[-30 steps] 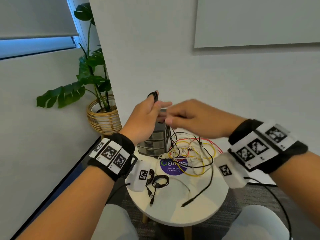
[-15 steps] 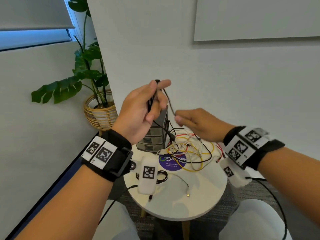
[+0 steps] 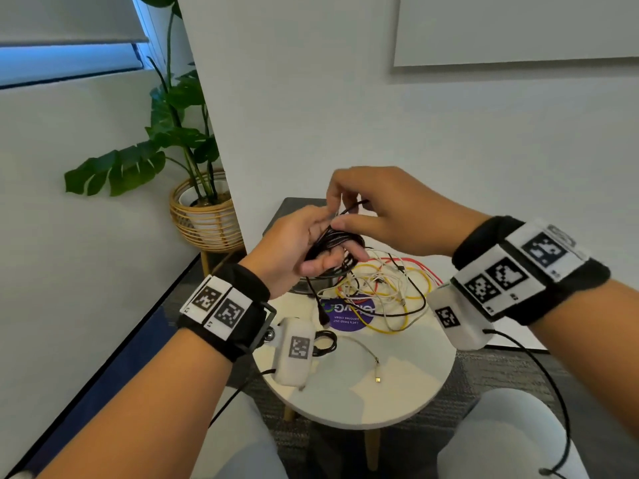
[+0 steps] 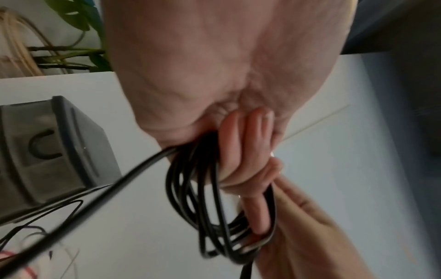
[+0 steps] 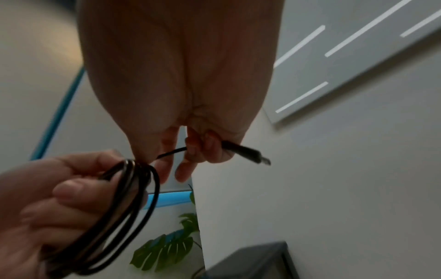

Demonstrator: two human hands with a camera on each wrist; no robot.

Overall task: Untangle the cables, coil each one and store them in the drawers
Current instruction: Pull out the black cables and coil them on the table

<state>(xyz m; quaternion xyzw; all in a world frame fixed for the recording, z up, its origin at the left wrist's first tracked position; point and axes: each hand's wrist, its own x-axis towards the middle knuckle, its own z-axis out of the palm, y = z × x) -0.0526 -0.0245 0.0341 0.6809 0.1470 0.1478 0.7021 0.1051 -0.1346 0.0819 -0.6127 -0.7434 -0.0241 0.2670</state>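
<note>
Coiling step underway: the left hand (image 3: 294,247) is holding a black cable (image 3: 333,238) wound in several loops around its fingers (image 4: 241,151), grip closed round the bundle, up in the air above the table (image 3: 363,402) and in front of the drawers (image 4: 47,151). The right hand (image 3: 390,216) is pinching the free end of that same cable just behind its plug (image 5: 253,153), thumb and fingers closed on it, close to the left hand. One short tail is hanging down from the coil toward the table, its connector dangling over the purple sticker (image 3: 349,314). Judging by that, this cable is nearly wound; only the last bit is left to wrap or tuck. The next move is probably calling for passing the plug end round or through the loops so the coil is holding its shape, then freeing one hand to pull a drawer open; whether any drawer is open now is not showing. Rest of the job looks far from done: a tangle (image 3: 383,288) of yellow, red, white and black cables is lying on the table, just beside the drawers, and a small black coil (image 3: 325,342) is sitting near the table's left edge, not stored. A loose white cable (image 3: 363,350) is lying in the middle of the table.
</note>
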